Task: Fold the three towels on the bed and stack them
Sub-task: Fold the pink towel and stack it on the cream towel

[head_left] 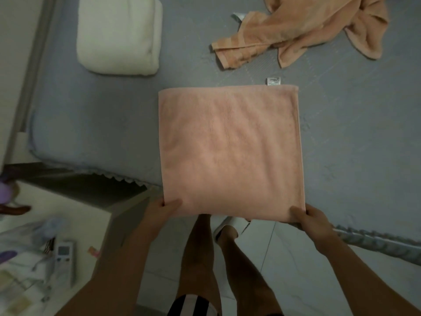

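Observation:
A pink towel (230, 151) lies folded into a flat square on the grey bed (102, 124), its near edge hanging past the mattress edge. My left hand (163, 212) pinches its near left corner, thumb on top. My right hand (313, 218) pinches the near right corner the same way. A white towel (118, 35), folded into a thick block, rests at the far left of the bed. An orange towel (303, 30) lies crumpled at the far right.
A white bedside table (68, 226) stands to the left with a remote control (65, 256) and small items on it. My legs and a white slipper (232, 226) are on the tiled floor below the towel.

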